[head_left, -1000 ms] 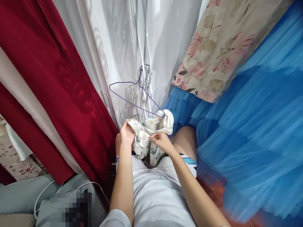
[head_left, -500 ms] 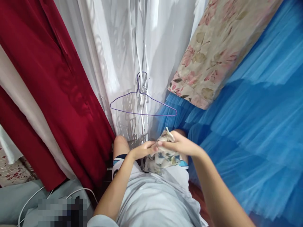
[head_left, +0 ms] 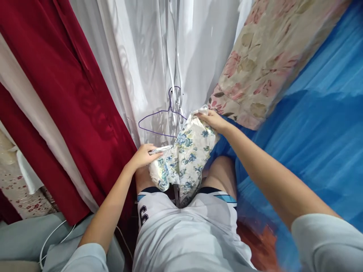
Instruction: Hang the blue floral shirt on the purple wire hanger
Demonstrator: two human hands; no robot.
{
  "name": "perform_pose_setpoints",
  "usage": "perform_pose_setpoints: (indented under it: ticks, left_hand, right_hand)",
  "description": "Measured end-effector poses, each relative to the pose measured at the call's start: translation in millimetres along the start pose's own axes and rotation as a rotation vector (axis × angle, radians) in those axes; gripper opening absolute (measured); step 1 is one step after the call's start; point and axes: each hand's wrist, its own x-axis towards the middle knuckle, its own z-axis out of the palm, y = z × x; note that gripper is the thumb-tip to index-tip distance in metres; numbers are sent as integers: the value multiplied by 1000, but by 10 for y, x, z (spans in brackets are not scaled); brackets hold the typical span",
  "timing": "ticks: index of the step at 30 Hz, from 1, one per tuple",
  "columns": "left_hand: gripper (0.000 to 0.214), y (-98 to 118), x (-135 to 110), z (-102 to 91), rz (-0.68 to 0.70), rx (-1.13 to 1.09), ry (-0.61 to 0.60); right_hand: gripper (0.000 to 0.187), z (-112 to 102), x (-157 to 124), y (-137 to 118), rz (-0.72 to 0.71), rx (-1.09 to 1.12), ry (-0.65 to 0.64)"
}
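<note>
A white cloth garment with blue flowers is stretched between my two hands above my lap; its exact kind is unclear. My left hand pinches its edge at the lower left. Higher up on the right, my right hand grips the top edge, and some of those fingers are hidden behind the cloth. Behind the garment hangs a purple wire hanger, its right part covered by the fabric. The hanger's hook is on a white strap with loops.
White curtains hang in front. Dark red cloth drapes on the left. A floral cloth and layered blue tulle hang on the right. At lower left lies a grey cushion-like surface with a white cable.
My hands have moved apart and upward, the right one farther up. The bunched garment is now spread open between them and covers part of the hanger.
</note>
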Motion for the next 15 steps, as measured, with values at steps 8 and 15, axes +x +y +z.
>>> perform_pose_setpoints:
  ticks: [8,15]
  left_hand:
    - [50,-813,-48,-220,-201,-20,-91]
    - [25,-1095,91,-270,-270,251,-33]
  right_hand:
    - [30,403,-62,187,148,186,-218]
    - [23,289,-111,57,181,159,-218]
